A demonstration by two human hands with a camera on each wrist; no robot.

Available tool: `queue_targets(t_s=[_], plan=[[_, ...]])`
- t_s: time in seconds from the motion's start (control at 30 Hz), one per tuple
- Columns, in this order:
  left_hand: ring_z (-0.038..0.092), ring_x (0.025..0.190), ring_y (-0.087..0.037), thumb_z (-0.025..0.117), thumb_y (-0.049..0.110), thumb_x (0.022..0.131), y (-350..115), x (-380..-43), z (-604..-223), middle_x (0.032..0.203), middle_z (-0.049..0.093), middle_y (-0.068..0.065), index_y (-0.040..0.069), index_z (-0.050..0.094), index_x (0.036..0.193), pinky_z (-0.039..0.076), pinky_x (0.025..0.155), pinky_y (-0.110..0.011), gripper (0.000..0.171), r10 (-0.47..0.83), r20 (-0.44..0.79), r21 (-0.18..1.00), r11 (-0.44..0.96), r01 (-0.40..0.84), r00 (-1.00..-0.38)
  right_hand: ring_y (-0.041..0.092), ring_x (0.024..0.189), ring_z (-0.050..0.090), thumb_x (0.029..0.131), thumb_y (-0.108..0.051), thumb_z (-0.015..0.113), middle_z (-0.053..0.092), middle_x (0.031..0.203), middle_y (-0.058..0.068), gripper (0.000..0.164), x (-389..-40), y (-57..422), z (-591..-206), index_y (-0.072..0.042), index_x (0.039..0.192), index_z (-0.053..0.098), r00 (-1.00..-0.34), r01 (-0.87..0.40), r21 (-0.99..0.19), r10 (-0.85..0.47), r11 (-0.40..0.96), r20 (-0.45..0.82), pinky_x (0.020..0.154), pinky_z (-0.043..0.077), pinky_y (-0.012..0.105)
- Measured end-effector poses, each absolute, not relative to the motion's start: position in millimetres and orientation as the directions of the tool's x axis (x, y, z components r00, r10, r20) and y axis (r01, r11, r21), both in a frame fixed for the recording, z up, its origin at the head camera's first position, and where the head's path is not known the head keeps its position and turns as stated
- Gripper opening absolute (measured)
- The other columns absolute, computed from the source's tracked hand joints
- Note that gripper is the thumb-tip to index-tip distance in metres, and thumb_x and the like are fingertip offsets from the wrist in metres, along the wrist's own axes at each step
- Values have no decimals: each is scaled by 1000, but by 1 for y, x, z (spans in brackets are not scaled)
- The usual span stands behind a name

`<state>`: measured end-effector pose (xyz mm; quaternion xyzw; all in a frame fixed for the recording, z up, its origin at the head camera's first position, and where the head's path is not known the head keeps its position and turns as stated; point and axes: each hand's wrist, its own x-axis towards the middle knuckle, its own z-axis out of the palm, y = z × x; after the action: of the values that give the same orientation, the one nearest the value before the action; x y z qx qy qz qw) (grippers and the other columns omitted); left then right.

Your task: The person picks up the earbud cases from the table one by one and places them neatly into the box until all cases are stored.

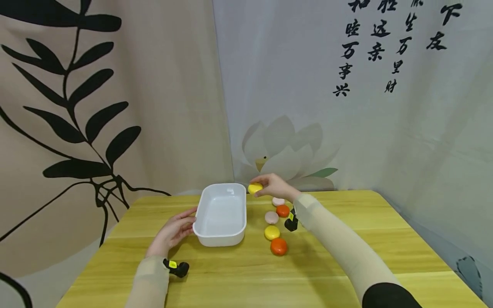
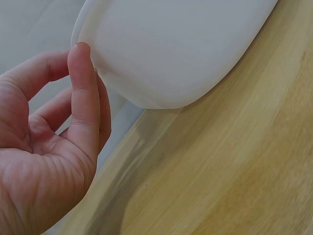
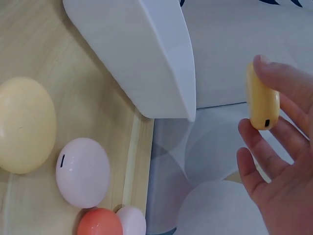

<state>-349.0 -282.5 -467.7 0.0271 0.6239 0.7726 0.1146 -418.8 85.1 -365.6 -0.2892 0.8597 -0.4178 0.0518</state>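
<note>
- Left hand (image 1: 174,231) is touching the white rectangular dish (image 1: 221,241), likely steadying it; whether it's gripping, I cannot tell.
- Right hand (image 1: 275,187) is pinching a yellow disc (image 1: 254,188) beside the dish, likely for control.

This looks like a curtained-off indoor spot, though whether home or studio cannot be told, with a wood-grain table (image 1: 231,273) standing close to pale fabric hangings (image 1: 181,85) printed with dark leafy branches (image 1: 104,119), a lotus (image 1: 286,149) and columns of Chinese calligraphy (image 1: 381,29).

Soft light, faint shadows, wrist views perhaps slightly hazy
</note>
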Motion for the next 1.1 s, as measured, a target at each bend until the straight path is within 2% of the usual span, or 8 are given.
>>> queue_targets(t_s=[0.43, 0.73, 0.97, 1.1], plan=[[66, 75, -11, 58, 5, 96, -282, -347, -467, 102, 69, -2, -2, 34, 148, 55, 69, -21, 58, 208, -115, 968, -196, -157, -971, 16, 101, 61, 82, -12, 78, 66, 119, 5, 46, -427, 74, -363, -5, 125, 65, -810, -491, -727, -558, 480, 178, 88, 51, 30], [65, 75, -12, 61, 6, 95, -280, -347, -467, 103, 69, -2, -1, 38, 146, 55, 70, -22, 57, 183, -127, 969, -188, -161, -975, 17, 99, 62, 81, -11, 79, 67, 118, 6, 46, -431, 65, -360, -6, 124, 66, -829, -468, -738, -532, 487, 174, 85, 52, 30], [65, 75, -10, 56, 5, 98, -281, -345, -467, 101, 69, -1, -4, 29, 149, 54, 71, -21, 59, 226, -103, 968, -199, -149, -969, 18, 102, 61, 82, -10, 78, 66, 120, 7, 46, -431, 56, -358, -5, 126, 64, -835, -463, -736, -521, 495, 175, 86, 52, 28], [65, 75, -11, 56, 5, 98, -281, -345, -466, 102, 69, -1, -3, 28, 150, 54, 70, -21, 60, 226, -104, 966, -209, -153, -969, 18, 104, 61, 84, -11, 76, 65, 122, 7, 46, -432, 52, -358, -4, 127, 63, -835, -462, -736, -523, 495, 172, 88, 51, 28]])
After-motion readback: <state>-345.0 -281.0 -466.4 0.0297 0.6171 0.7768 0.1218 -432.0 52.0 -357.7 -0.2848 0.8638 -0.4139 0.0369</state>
